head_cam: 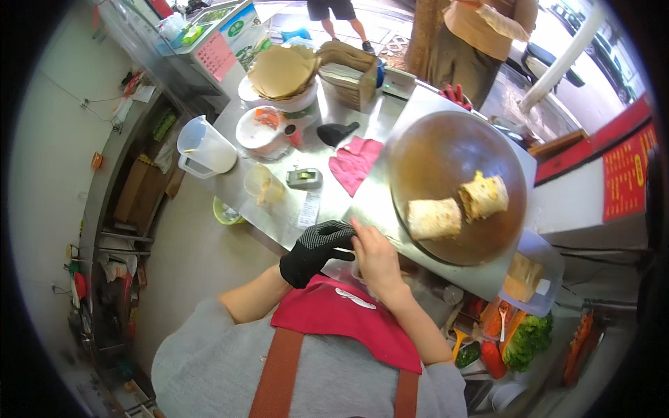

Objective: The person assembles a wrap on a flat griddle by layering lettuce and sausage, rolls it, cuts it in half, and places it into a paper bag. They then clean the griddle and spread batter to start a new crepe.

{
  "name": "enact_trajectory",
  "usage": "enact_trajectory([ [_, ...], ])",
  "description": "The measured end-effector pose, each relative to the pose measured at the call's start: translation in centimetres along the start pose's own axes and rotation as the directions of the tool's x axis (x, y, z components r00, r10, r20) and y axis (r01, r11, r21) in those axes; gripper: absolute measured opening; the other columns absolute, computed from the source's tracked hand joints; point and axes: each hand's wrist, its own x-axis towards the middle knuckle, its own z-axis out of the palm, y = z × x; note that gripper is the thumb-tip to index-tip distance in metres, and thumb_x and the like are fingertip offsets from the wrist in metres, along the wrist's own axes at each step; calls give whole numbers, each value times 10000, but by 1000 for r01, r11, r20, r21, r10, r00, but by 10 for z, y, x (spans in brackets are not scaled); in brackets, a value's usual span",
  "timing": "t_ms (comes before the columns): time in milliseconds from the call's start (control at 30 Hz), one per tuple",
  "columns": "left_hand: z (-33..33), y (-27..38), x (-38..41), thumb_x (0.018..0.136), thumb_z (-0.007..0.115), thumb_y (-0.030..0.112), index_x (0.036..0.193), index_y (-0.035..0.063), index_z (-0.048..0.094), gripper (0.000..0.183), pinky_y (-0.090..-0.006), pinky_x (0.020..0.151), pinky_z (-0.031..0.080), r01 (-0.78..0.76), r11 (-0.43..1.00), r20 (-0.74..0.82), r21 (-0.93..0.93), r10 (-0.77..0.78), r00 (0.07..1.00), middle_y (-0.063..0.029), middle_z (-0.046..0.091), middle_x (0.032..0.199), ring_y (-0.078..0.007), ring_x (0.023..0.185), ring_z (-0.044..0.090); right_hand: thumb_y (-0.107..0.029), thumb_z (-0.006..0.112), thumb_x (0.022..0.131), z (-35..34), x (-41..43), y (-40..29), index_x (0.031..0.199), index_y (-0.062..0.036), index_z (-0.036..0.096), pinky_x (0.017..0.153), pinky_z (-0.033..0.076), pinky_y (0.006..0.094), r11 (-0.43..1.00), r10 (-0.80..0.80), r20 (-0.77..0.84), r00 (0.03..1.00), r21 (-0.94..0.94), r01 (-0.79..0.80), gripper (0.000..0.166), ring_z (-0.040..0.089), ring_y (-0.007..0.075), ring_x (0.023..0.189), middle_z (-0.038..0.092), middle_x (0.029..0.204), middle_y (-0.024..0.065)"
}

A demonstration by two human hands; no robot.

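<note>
My left hand [318, 248] wears a black knit glove with pale grip dots. Its gloved thumb stands apart from the fingers, and no object shows in it. My bare right hand [377, 261] meets the glove's fingertips, which sit between its thumb and fingers. Both hands are in front of my red apron [339, 313], at the near edge of the steel counter [334, 201]. To the right, a round griddle plate [439, 151] bears two pieces of a filled, browned wrap: one piece [434, 218] lies on its side, the other [483, 197] shows its filling.
Left on the counter are a plastic measuring jug [206, 149], a cup [264, 185], a tape dispenser [304, 178] and a pink cloth [355, 163]. Paper bags [347, 76] stand behind. Lettuce [530, 339] and filling containers sit lower right. A person [478, 36] stands beyond the counter.
</note>
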Motion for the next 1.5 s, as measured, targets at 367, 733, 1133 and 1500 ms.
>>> enact_trajectory([
  [367,-148,-52,42,908,431,37,1337,-4,351,439,-312,989,371,-332,735,5,591,408,913,-138,467,1287,-191,1145,474,-51,532,704,210,175,100,655,-26,661,631,515,386,769,173,206,963,-640,-1,140,636,298,700,631,718,173],
  [733,-201,88,3,952,430,138,1375,4,309,460,-277,1030,302,107,971,414,212,-188,890,-103,396,1383,-157,1255,382,-249,535,851,140,322,147,1014,-44,605,791,478,399,792,217,42,975,-592,-150,271,580,323,928,587,980,172],
  [1133,-254,189,-3,909,443,27,1352,-46,316,466,-348,1049,305,-109,992,295,65,85,952,-184,406,1353,-247,1262,393,-250,544,843,131,495,210,1083,-141,602,839,464,403,690,302,59,951,-703,-175,270,562,320,987,571,1067,137],
  [1500,-254,186,24,899,475,16,1320,-48,366,439,-335,1023,344,-54,997,229,64,38,973,-185,475,1289,-236,1219,445,-262,682,747,107,497,195,918,-110,571,752,459,367,868,-60,211,976,-472,156,254,574,266,880,566,905,84],
])
